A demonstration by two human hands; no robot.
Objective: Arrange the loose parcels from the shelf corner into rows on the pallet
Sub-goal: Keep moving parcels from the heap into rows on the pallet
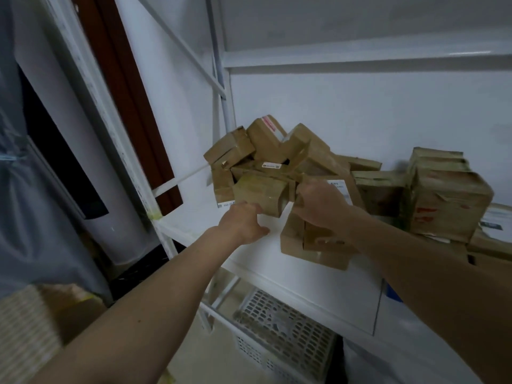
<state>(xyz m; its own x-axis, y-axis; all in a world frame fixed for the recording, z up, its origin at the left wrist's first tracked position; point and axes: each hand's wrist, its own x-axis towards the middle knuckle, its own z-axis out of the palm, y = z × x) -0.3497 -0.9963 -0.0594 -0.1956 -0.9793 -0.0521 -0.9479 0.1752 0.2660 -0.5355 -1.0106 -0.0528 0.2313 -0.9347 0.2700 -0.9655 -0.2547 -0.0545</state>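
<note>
White shelf (249, 245) carries piled brown parcels (273, 151) in its corner. Left hand (241, 223) and right hand (321, 203) grip one parcel (260, 194) from opposite sides.

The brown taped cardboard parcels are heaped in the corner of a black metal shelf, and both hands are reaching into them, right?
Not quite: the head view shows a white metal shelf, not black. The brown taped cardboard parcels are heaped in its corner, and the left hand and right hand reach into them.

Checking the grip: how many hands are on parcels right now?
2. The left hand touches the front parcel's lower edge; the right hand grips its right end. Fingertips are partly hidden.
</note>
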